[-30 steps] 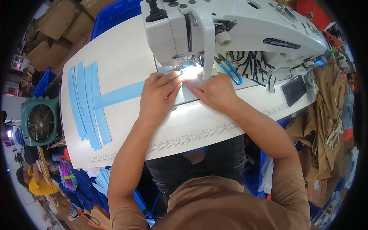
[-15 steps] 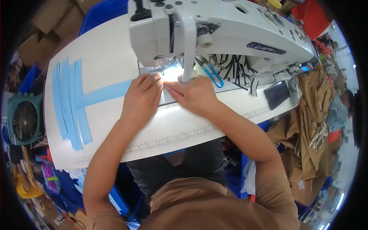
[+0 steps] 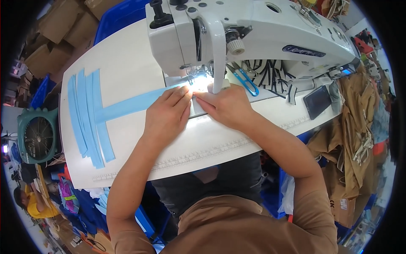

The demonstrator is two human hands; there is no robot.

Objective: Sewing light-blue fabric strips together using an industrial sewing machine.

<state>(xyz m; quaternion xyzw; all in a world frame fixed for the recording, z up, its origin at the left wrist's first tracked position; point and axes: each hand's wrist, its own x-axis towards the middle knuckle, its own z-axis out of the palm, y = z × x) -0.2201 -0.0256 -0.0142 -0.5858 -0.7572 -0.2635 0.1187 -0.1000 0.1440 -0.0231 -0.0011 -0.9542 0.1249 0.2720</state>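
Observation:
A white sewing machine stands over the table, its lit needle area washed out by glare. From a stack of light-blue fabric strips at the left, one light-blue strip runs across toward the needle. My left hand presses on this strip just left of the needle, fingers closed together. On the other side, my right hand is closed with thumb and fingertips together close by the presser foot. Glare and the fingers themselves hide what it pinches.
Behind my right hand lie blue thread snips and several dark-edged scraps. A dark phone rests at the table's right end. A printed ruler scale follows the near edge. A green fan and a person in yellow are at left.
The whole view has shifted, so the table and machine sit further right. More of the blue strip shows beside my left fingers. Both hands stay by the needle.

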